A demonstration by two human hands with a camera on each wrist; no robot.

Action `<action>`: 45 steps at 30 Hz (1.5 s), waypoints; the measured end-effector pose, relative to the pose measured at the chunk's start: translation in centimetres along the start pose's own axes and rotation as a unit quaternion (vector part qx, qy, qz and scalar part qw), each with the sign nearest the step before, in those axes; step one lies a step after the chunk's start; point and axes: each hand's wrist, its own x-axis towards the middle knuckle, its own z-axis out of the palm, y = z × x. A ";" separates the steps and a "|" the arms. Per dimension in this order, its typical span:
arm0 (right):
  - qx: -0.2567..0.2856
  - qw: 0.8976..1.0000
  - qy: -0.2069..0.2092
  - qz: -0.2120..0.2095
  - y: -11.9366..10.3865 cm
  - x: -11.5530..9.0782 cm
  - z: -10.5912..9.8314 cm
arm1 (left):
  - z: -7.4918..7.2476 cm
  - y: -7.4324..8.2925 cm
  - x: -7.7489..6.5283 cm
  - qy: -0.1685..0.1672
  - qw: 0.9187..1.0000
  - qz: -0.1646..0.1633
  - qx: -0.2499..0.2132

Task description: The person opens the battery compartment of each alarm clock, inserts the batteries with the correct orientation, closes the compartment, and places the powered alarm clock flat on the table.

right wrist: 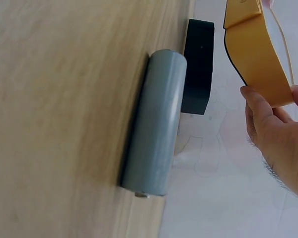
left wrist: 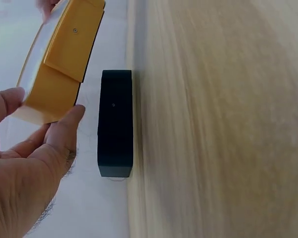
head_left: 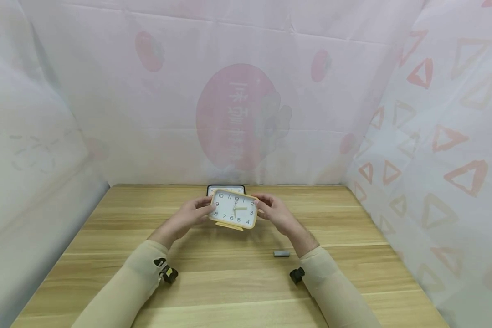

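A yellow alarm clock (head_left: 233,209) with a white dial is held up above the table, tilted with its right side lower. My left hand (head_left: 186,216) grips its left edge, the thumb on the front and the fingers behind. On the opposite edge, my right hand (head_left: 276,214) pinches it the same way. The left wrist view shows the clock's yellow underside (left wrist: 72,44) with a small screw. Behind it a black-framed clock (head_left: 226,187) stands at the table's back, its lower part hidden in the head view. A grey battery (head_left: 281,253) lies on the table near my right wrist.
The wooden table (head_left: 229,287) reaches back to a pale printed curtain (head_left: 168,114). More curtain hangs along the left and right sides. Small black wrist cameras (head_left: 297,275) sit on both sleeves, close above the tabletop.
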 end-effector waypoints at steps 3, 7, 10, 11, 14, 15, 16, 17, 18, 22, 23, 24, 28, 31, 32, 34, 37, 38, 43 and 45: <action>0.007 1.000 -0.006 0.008 0.2 0.1 -0.1 | -0.2 0.0 0.1 0.006 1.000 -0.010 -0.017; 0.010 1.000 -0.019 0.016 0.2 0.1 -0.2 | -0.2 0.0 0.2 0.024 1.000 -0.001 -0.011; 0.010 0.999 -0.026 0.017 0.1 -0.1 -0.3 | -0.2 0.3 0.2 0.035 0.999 0.011 -0.002; 0.010 0.999 -0.028 0.017 0.0 -0.1 -0.3 | -0.2 0.4 0.1 0.037 0.999 0.015 0.001; 0.013 0.999 -0.031 0.021 -0.1 -0.1 -0.4 | -0.2 0.8 0.0 0.045 0.998 0.025 0.019; 0.013 0.999 -0.031 0.021 -0.1 -0.1 -0.4 | -0.2 1.0 -0.1 0.048 0.998 0.030 0.029; 0.014 0.999 -0.031 0.022 0.0 -0.1 -0.4 | -0.2 1.1 -0.2 0.050 0.997 0.035 0.041; 0.017 0.999 -0.031 0.025 0.0 -0.1 -0.4 | -0.2 1.3 -0.4 0.056 0.996 0.038 0.055; 0.018 0.999 -0.030 0.027 0.1 0.0 -0.4 | -0.2 1.5 -0.6 0.062 0.994 0.042 0.074; 0.025 0.999 -0.032 0.029 0.3 0.0 -0.7 | -0.2 2.4 -1.2 0.087 0.985 0.058 0.140; 0.026 0.999 -0.033 0.030 0.3 -0.1 -0.8 | -0.1 2.6 -1.3 0.094 0.982 0.062 0.154; 0.026 0.999 -0.035 0.028 0.4 -0.1 -0.9 | -0.1 2.9 -1.4 0.099 0.979 0.070 0.166; 0.023 0.998 -0.046 0.027 0.2 -0.3 -1.1 | 0.2 3.6 -1.7 0.113 0.969 0.099 0.197; 0.019 0.998 -0.053 0.028 0.1 -0.5 -1.1 | 0.3 4.2 -2.1 0.118 0.960 0.125 0.220; 0.017 0.998 -0.054 0.029 0.1 -0.5 -1.1 | 0.4 4.4 -2.2 0.120 0.957 0.136 0.227; 0.017 0.998 -0.055 0.032 0.0 -0.5 -1.2 | 0.6 4.8 -2.4 0.124 0.949 0.158 0.242; 0.017 0.998 -0.057 0.035 -0.2 -0.5 -1.2 | 0.9 5.3 -2.8 0.129 0.936 0.193 0.263; 0.019 0.997 -0.058 0.037 -0.3 -0.5 -1.2 | 1.1 5.5 -2.9 0.130 0.932 0.205 0.270; 0.031 0.997 -0.064 0.043 -0.5 -0.5 -1.2 | 1.7 6.3 -3.3 0.143 0.895 0.258 0.335; 0.043 0.996 -0.065 0.047 -0.7 -0.5 -1.2 | 2.0 6.6 -3.4 0.151 0.877 0.276 0.363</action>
